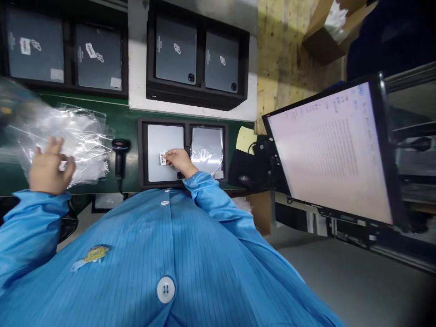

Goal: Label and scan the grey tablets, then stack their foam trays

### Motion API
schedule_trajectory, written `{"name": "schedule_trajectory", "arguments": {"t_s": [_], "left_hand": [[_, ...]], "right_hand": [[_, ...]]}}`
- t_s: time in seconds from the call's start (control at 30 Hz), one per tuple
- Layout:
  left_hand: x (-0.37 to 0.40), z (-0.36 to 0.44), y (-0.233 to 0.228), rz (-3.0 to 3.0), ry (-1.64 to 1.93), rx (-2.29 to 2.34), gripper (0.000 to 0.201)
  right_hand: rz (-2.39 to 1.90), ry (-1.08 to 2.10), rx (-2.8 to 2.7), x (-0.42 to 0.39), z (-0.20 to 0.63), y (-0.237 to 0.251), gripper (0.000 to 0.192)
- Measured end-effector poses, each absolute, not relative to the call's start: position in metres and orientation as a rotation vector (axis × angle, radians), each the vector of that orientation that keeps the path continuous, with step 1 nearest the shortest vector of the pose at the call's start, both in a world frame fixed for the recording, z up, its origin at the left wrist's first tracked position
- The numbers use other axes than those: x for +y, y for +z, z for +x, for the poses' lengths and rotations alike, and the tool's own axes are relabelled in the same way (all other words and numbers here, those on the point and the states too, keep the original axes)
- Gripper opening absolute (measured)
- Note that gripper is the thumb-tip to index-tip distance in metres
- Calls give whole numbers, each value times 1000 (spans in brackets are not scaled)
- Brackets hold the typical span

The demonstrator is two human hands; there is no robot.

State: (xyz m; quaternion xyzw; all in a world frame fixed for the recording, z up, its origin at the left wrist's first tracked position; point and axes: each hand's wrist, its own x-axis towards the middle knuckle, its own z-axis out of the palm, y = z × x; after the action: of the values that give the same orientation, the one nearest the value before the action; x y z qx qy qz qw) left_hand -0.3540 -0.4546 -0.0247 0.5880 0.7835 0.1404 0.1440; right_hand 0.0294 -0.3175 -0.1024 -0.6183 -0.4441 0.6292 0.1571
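Note:
My right hand [180,161] pinches a small white barcode label [162,159] between thumb and fingertips, over a silver tablet [165,136]. The tablet lies face down, its camera partly covered by my hand, in the left compartment of a black foam tray [143,154]. In the right compartment rests another tablet [206,145] inside a clear bag, with a label on it. My left hand [51,170] is over the near left side of a pile of clear plastic bags [85,145]. Its fingers are bent and apart, with nothing visible in them.
A barcode scanner [120,156] lies between the bags and the tray. Behind stand more black trays [197,95] holding grey tablets [175,50]. To the right are a mouse [245,180], a yellow paper [245,138] and a large tilted monitor [327,150].

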Motion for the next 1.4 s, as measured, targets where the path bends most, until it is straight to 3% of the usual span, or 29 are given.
{"name": "schedule_trajectory", "arguments": {"t_s": [0.2,0.33,0.57,0.7,0.77,0.83,0.97,1.2,1.4], "left_hand": [[-451,-298,-65,1541,0,2039,58],[-461,-289,-73,1598,62,2049,53],[-460,-286,-86,1531,105,2118,66],[-440,-268,-77,1500,416,2286,62],[-419,-238,-71,1747,532,2129,50],[-392,-195,-69,2048,385,1650,37],[-344,-106,-83,2293,15,961,44],[-297,-73,-100,2432,63,756,33],[-298,-108,-67,2257,380,852,30]], "right_hand": [[-1764,1722,-1270,-315,24,-113,15],[-1728,1722,-1266,-315,24,-118,18],[-1663,1717,-1273,-316,27,-128,23],[-1647,1720,-1286,-318,26,-131,20],[-1672,1684,-1320,-320,28,-129,17],[-1724,1554,-1370,-323,36,-123,13],[-1846,1204,-1314,-335,76,-105,11],[-2032,1055,-1142,-351,147,-83,21],[-1912,1287,-1467,-327,95,-88,14]]}}
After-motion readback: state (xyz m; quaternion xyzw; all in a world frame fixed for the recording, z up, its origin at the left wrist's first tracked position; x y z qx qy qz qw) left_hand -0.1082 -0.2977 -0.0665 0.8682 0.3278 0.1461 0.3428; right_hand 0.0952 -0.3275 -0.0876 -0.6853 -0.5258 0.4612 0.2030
